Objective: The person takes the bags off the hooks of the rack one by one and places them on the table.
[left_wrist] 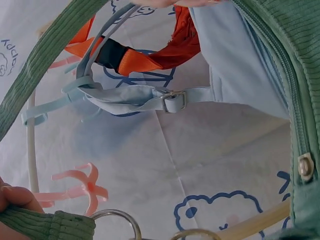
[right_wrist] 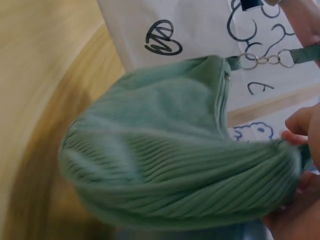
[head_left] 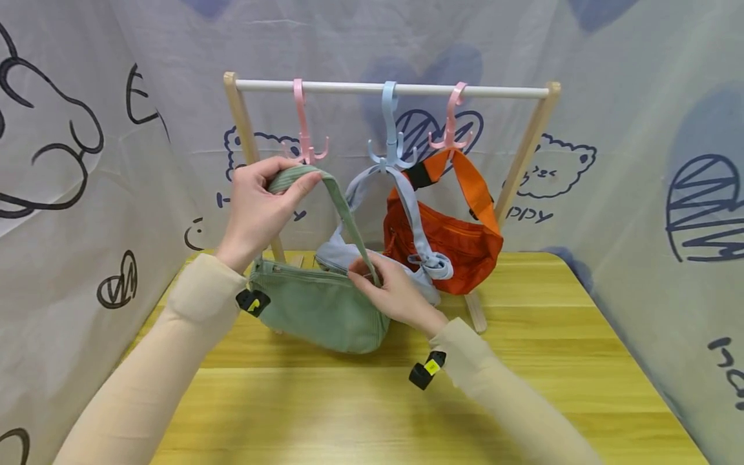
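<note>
A green corduroy handbag (head_left: pixel 320 310) hangs by its strap, close over the table. My left hand (head_left: pixel 256 203) grips the upper part of the green strap (head_left: pixel 347 216), just below the left pink hook (head_left: pixel 305 132). At the bag's right end, my right hand (head_left: pixel 395 290) pinches the strap's lower end. In the left wrist view, metal rings (left_wrist: pixel 120 220) show at the strap's other end, and a zipper pull (left_wrist: pixel 305 166) sits on the bag. The right wrist view shows the ribbed side of the bag (right_wrist: pixel 190 170) and its ring chain (right_wrist: pixel 265 59).
A rack with a white rod (head_left: pixel 349 86) stands behind. A light blue bag (head_left: pixel 337 248) hangs from the blue hook (head_left: pixel 389 129), and an orange-red bag (head_left: pixel 447 239) from the right pink hook (head_left: pixel 452 123). Beneath is a wooden table (head_left: pixel 349 413); printed cloth walls (head_left: pixel 639 194) surround it.
</note>
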The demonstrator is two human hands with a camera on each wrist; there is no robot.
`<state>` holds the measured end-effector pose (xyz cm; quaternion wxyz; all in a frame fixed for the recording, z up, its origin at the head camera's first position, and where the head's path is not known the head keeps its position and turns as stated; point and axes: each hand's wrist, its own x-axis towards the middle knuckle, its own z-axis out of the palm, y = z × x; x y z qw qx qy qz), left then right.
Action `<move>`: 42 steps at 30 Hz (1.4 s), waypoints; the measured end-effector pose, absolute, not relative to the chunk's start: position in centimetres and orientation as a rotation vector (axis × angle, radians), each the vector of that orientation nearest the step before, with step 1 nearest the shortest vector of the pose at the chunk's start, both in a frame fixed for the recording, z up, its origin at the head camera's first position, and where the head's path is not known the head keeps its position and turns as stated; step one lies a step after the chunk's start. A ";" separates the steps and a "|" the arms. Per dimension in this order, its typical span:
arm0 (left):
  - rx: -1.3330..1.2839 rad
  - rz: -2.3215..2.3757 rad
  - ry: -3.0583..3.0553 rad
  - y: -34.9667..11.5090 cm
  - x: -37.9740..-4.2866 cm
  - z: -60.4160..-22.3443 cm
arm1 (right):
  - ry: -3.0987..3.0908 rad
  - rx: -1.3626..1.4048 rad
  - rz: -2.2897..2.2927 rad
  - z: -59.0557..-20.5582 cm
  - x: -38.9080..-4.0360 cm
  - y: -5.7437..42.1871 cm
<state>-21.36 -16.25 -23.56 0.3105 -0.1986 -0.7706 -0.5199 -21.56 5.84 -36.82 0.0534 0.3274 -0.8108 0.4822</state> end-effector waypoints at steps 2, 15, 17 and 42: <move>-0.518 -1.387 -2.008 -16.4 -21.2 -23.9 | -2.453 0.984 1.462 -37.7 -21.4 6.0; -0.515 -1.447 -1.935 -16.8 -19.8 -26.5 | -2.376 0.861 1.559 -42.3 -19.4 6.1; -0.511 -1.473 -1.939 -17.0 -19.6 -26.9 | -2.346 0.829 1.605 -42.7 -19.4 6.0; -0.979 -1.251 -2.321 -20.9 -16.3 -35.2 | -1.994 0.519 1.988 -42.7 -19.5 6.1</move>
